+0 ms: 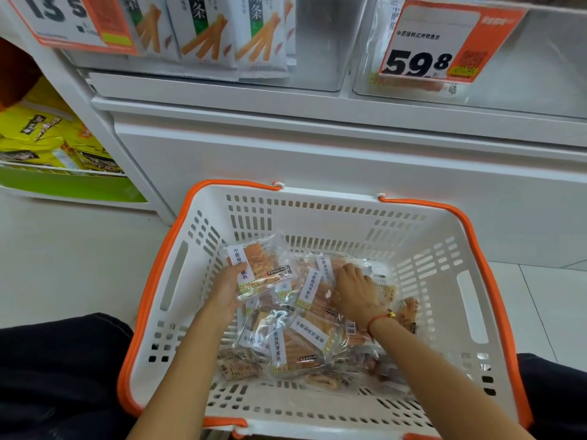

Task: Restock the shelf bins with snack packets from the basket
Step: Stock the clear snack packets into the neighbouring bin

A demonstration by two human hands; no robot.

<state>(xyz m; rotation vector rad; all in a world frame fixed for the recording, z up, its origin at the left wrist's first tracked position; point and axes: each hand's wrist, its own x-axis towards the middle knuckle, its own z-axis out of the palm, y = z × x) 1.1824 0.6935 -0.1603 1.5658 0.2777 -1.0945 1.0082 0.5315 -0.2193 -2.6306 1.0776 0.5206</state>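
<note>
A white basket (pixel 422 249) with orange handles stands on the floor in front of me. Several clear snack packets (pixel 305 341) with white labels lie piled in its bottom. My left hand (pixel 226 289) holds one packet (pixel 257 265) from below, lifted and tilted above the pile. My right hand (pixel 355 289) rests palm down on the pile, its fingers curled over a packet (pixel 313 289). A clear shelf bin (pixel 524 87) with a 59.8 price tag is at the upper right and looks almost bare.
A second clear bin (pixel 317 58) at the upper left holds white stick-snack bags (pixel 206 36). Yellow bags (pixel 44 138) fill a low shelf at the far left. The white shelf base (pixel 317 163) rises just behind the basket. My dark-trousered knees flank the basket.
</note>
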